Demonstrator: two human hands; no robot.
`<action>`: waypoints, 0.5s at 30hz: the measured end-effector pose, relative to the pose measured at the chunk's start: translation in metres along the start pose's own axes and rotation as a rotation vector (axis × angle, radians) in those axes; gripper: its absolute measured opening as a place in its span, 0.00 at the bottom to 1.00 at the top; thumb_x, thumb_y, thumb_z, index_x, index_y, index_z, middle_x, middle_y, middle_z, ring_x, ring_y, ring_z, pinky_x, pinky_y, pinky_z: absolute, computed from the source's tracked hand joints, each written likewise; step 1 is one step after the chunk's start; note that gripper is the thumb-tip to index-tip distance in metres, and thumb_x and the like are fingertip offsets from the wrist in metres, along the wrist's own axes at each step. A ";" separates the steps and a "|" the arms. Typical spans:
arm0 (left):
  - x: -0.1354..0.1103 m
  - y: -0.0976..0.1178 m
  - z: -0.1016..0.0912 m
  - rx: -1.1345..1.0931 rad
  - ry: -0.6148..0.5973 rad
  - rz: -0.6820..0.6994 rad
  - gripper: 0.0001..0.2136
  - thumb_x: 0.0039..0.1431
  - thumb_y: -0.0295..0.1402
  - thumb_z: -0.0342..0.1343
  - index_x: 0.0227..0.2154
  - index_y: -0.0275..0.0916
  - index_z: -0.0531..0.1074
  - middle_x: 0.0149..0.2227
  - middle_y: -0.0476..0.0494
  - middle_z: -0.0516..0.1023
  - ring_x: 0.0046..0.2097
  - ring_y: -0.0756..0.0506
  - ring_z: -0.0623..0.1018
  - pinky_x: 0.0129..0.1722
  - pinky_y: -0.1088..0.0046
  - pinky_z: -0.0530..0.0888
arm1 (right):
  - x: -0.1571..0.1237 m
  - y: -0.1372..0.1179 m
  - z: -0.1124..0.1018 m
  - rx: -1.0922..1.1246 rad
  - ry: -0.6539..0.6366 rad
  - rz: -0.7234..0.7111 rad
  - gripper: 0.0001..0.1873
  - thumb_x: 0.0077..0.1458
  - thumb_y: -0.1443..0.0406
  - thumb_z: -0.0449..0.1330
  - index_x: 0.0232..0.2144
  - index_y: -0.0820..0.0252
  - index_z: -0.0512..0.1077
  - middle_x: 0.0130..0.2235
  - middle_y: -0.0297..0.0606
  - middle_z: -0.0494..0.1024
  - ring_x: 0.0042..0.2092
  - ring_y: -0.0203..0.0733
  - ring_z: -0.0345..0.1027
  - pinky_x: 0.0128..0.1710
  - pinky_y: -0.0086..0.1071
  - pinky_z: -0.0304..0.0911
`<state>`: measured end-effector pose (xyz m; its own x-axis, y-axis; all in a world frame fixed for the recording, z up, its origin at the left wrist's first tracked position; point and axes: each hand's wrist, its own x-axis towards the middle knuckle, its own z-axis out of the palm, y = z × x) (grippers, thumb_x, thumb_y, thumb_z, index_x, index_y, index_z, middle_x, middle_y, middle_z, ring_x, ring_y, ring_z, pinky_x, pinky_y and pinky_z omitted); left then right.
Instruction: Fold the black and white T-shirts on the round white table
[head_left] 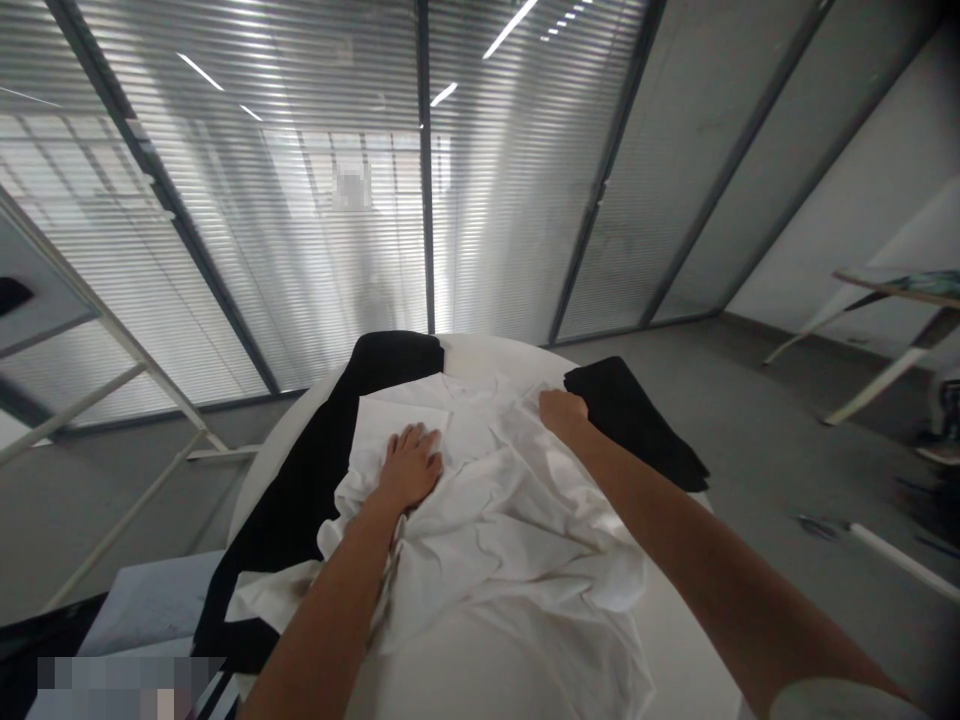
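Observation:
A crumpled white shirt (480,540) lies spread over a round white table (517,350), its neckline toward the far edge. My left hand (412,466) rests flat on the shirt's left part, fingers stretched out, beside a smooth squared section of white cloth. At the shirt's upper right, my right hand (564,410) is closed, its fingers gathered on the fabric near the shoulder. Black cloth (300,480) lies along the table's left side. A second black piece of cloth (634,415) is at the right, just past my right hand.
Glass partitions with blinds (495,200) stand behind the table. A white metal frame (142,360) is at the left. Papers (154,605) lie at lower left. Another table (907,288) with pale legs stands at the right, and a white pole (900,560) shows near the floor.

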<state>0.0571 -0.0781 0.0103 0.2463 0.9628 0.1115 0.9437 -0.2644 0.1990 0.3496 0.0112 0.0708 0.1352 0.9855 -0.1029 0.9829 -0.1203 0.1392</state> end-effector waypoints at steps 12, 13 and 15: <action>0.000 0.000 -0.002 0.005 -0.006 -0.008 0.24 0.65 0.40 0.41 0.63 0.43 0.60 0.67 0.37 0.56 0.68 0.38 0.55 0.64 0.52 0.52 | 0.010 0.022 -0.043 0.106 0.164 0.197 0.24 0.64 0.63 0.46 0.55 0.74 0.66 0.48 0.64 0.74 0.52 0.55 0.70 0.48 0.42 0.65; 0.000 0.000 -0.001 0.008 -0.007 -0.009 0.24 0.65 0.40 0.41 0.63 0.43 0.59 0.67 0.37 0.56 0.68 0.38 0.55 0.64 0.52 0.52 | 0.011 0.026 -0.044 0.156 0.169 0.233 0.24 0.64 0.62 0.45 0.55 0.74 0.65 0.47 0.64 0.74 0.52 0.54 0.71 0.48 0.41 0.65; 0.001 0.000 -0.001 0.015 -0.014 -0.017 0.25 0.65 0.40 0.41 0.63 0.43 0.59 0.67 0.38 0.56 0.68 0.38 0.55 0.64 0.52 0.52 | 0.012 0.033 -0.042 0.234 0.176 0.250 0.25 0.64 0.61 0.44 0.56 0.74 0.64 0.47 0.64 0.74 0.51 0.53 0.71 0.49 0.41 0.64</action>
<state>0.0574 -0.0778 0.0113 0.2334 0.9677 0.0950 0.9508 -0.2476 0.1860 0.3786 0.0246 0.1160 0.3708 0.9253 0.0797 0.9270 -0.3636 -0.0917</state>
